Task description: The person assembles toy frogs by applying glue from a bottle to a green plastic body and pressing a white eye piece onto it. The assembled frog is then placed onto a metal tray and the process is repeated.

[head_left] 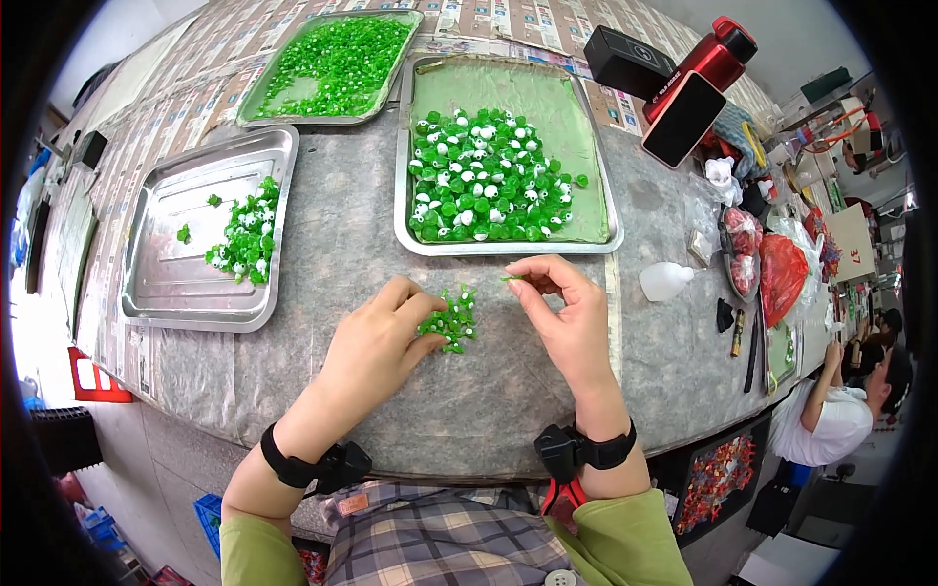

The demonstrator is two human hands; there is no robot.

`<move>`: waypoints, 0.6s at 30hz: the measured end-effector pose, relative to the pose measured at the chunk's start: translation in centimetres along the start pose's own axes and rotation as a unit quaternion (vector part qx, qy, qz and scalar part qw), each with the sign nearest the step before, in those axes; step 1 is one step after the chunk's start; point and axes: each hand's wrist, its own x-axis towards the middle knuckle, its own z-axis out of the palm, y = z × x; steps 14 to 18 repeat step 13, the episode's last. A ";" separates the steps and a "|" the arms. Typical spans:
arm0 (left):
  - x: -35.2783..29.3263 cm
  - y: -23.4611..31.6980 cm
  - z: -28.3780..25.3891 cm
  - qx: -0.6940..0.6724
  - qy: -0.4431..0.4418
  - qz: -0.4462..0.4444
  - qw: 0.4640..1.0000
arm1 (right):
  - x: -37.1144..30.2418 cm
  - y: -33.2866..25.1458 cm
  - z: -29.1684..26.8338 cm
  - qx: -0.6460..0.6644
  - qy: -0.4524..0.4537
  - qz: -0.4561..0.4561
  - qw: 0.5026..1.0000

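A small pile of green pieces with white spots [455, 320] lies on the table between my hands. My left hand [383, 330] is at the pile's left edge, its thumb and forefinger apart around some of the pieces; none is plainly gripped. To the right of the pile, my right hand [562, 308] pinches a small green piece [511, 278] between thumb and forefinger. Just beyond it stands a metal tray [508, 249] heaped with green and white round beads [489, 181]. Another metal tray [176, 283] on the left holds a smaller heap of green and white assembled pieces [244, 234].
A third tray [249, 103] at the far left holds bright green pieces. At the right are a white squeeze bottle [665, 281], a phone [684, 119], a red flask [705, 66], a black box [625, 61] and red bags [782, 273]. A person in white [826, 420] sits farther right.
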 end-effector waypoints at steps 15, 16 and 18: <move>1.3 -0.7 0.4 0.075 0.021 0.039 0.996 | 0.0 0.0 -0.2 0.049 0.022 0.024 0.998; 1.3 -0.7 0.4 0.075 0.021 0.039 0.996 | 0.0 0.0 -0.2 0.049 0.022 0.024 0.998; 1.3 -0.7 0.4 0.075 0.021 0.039 0.996 | 0.0 0.0 -0.2 0.049 0.022 0.024 0.998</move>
